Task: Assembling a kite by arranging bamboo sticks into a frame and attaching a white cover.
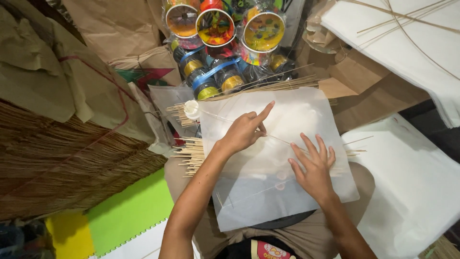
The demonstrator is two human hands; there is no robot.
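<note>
Hands at work over translucent white paper sheet [282, 192] spread across lap, seen from above. Left hand [247, 130] pressed down on sheet near its upper middle, index finger stretched out, other fingers curled under, nothing clamped. Right hand [314, 165] laid flat on sheet lower right, fingers spread apart, holding nothing. Thin bamboo stick [280, 139] running slantwise across paper, passing beneath left hand toward right fingertips. Bundle of loose sticks [191, 154] jutting out from under sheet's left edge; small white glue pot [192, 109] just beyond upper left corner. Colourful thread spools [223, 43] stacked behind. Large bale of sticks [62, 163] far left, white paper stack [412, 177] right, green foam mat [129, 211] on floor.
</note>
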